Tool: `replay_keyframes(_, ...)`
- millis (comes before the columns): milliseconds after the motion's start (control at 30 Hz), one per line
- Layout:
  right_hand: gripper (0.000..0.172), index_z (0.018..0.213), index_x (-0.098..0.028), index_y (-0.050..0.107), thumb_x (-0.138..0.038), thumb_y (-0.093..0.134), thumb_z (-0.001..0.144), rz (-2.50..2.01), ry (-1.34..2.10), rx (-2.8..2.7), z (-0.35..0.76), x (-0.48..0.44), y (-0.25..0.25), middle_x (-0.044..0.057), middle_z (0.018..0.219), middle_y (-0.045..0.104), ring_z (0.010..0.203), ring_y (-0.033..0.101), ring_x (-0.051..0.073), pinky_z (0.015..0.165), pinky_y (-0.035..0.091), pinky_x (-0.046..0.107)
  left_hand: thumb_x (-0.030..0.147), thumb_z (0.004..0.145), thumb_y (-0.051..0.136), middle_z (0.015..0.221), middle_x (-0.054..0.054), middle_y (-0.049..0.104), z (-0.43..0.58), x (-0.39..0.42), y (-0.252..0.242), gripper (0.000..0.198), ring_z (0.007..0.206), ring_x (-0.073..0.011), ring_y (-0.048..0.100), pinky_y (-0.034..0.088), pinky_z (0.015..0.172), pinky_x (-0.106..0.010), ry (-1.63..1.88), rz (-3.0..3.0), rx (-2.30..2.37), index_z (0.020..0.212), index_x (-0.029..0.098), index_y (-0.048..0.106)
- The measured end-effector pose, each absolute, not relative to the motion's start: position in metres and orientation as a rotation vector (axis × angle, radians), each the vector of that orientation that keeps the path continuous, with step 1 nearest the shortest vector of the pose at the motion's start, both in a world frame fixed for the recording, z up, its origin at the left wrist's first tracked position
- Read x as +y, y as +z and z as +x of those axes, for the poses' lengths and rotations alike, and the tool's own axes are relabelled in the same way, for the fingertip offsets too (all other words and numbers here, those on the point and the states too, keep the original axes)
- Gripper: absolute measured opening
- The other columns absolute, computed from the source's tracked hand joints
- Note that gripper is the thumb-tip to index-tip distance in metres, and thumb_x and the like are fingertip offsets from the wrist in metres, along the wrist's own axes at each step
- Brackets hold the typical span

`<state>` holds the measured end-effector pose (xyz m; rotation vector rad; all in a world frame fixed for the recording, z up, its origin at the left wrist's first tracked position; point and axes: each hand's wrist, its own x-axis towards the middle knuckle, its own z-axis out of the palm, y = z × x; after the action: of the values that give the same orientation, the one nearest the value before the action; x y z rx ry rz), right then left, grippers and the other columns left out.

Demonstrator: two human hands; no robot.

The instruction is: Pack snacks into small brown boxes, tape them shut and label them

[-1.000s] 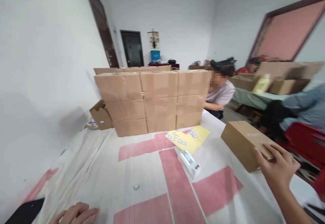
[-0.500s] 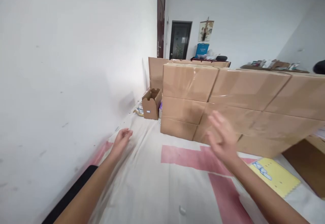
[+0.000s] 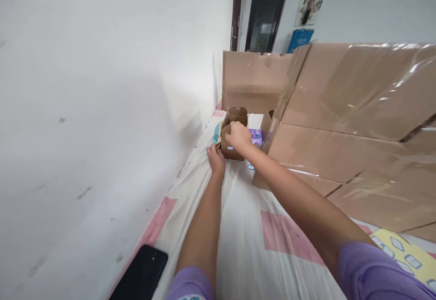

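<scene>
A small open-topped cardboard box (image 3: 233, 153) stands on the cloth-covered surface near the wall. My right hand (image 3: 239, 136) is closed over the top of its near wall, fingers curled at the rim. Low at the box's left side, my left hand (image 3: 217, 160) has its fingers and thumb around the near end of a blue and yellow packet (image 3: 217, 133). Part of the packet is hidden between the hand and the box. A purple packet (image 3: 256, 136) lies just right of the box, partly behind my right wrist.
Large taped cardboard boxes (image 3: 340, 141) form a wall on the right. Behind the small box stands a cardboard panel (image 3: 257, 80). The white wall (image 3: 102, 109) borders the left. A black phone (image 3: 143, 270) lies front left; a yellow patterned item (image 3: 405, 252) lies front right.
Both hands have reached forward to the small box. The right hand has taken hold of its near wall, and the left has come to the packet beside it. The view has moved closer.
</scene>
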<state>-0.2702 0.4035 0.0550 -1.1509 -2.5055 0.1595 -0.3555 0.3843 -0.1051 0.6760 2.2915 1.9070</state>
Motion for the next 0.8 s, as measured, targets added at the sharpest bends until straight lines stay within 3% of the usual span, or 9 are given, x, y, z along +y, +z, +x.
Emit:
replay_keyframes(67,0.023,0.107,-0.015,0.067,-0.022,0.058,0.087,-1.079,0.176,-2.455,-0.266,0.411,0.049,0.015,0.113,0.069,0.103,0.066,0.028,0.081,0.049,0.034,0.029,0.098,0.058,0.124,-0.009,0.062,-0.347,0.378,-0.106,0.022,0.115,-0.0249,0.059,0.048,0.101,-0.049,1.900,0.758,2.382,0.116,0.018,0.065)
replay_keyframes(133,0.010,0.088,-0.019,0.067,-0.026,0.059,0.087,-0.951,0.231,-2.433,-0.258,0.409,0.046,0.010,0.095,0.070,0.090,0.065,0.024,0.073,0.044,0.031,0.023,0.098,0.051,0.123,-0.011,0.060,-0.338,0.364,-0.102,0.022,0.122,-0.0290,0.053,0.041,0.106,-0.054,1.907,0.800,2.462,0.114,0.020,0.066)
replay_keyframes(267,0.023,0.066,-0.020,0.054,-0.031,0.063,0.084,-0.645,0.422,-2.399,-0.222,0.378,0.060,0.001,0.073,0.061,0.071,0.054,0.016,0.063,0.035,0.027,0.024,0.098,0.042,0.113,-0.014,0.060,-0.310,0.304,-0.080,0.026,0.115,-0.0321,0.053,0.038,0.103,-0.056,1.960,0.985,2.527,0.110,0.019,0.065)
replay_keyframes(433,0.045,0.059,-0.020,0.042,-0.042,0.055,0.096,-0.240,0.758,-2.410,-0.124,0.308,0.087,-0.004,0.062,0.046,0.059,0.043,0.011,0.059,0.031,0.027,0.035,0.100,0.044,0.100,-0.009,0.063,-0.224,0.157,-0.057,0.024,0.098,-0.0244,0.061,0.050,0.089,-0.042,2.010,1.348,2.449,0.101,0.023,0.064)
replay_keyframes(567,0.051,0.056,-0.020,0.039,-0.041,0.049,0.101,-0.113,0.819,-2.355,-0.023,0.255,0.082,-0.002,0.062,0.042,0.057,0.041,0.012,0.058,0.033,0.028,0.034,0.098,0.051,0.095,-0.004,0.062,-0.140,0.018,-0.061,0.019,0.082,-0.0207,0.064,0.055,0.066,-0.035,2.101,1.280,2.524,0.114,0.030,0.060)
replay_keyframes(667,0.045,0.059,-0.021,0.044,-0.036,0.051,0.100,-0.159,0.767,-2.196,0.045,0.233,0.066,0.002,0.070,0.049,0.064,0.049,0.015,0.059,0.037,0.030,0.047,0.089,0.064,0.103,-0.003,0.068,-0.114,-0.071,-0.055,0.031,0.095,-0.0295,0.066,0.059,0.072,-0.049,1.649,1.205,2.729,0.119,0.046,0.061)
replay_keyframes(800,0.042,0.060,-0.021,0.046,-0.034,0.051,0.099,-0.253,0.738,-2.100,0.116,0.214,0.045,0.003,0.072,0.052,0.067,0.051,0.017,0.059,0.037,0.031,0.057,0.088,0.065,0.126,-0.007,0.064,-0.119,-0.133,-0.019,0.051,0.114,-0.0295,0.062,0.056,0.089,-0.049,1.441,1.293,2.753,0.134,0.036,0.058)
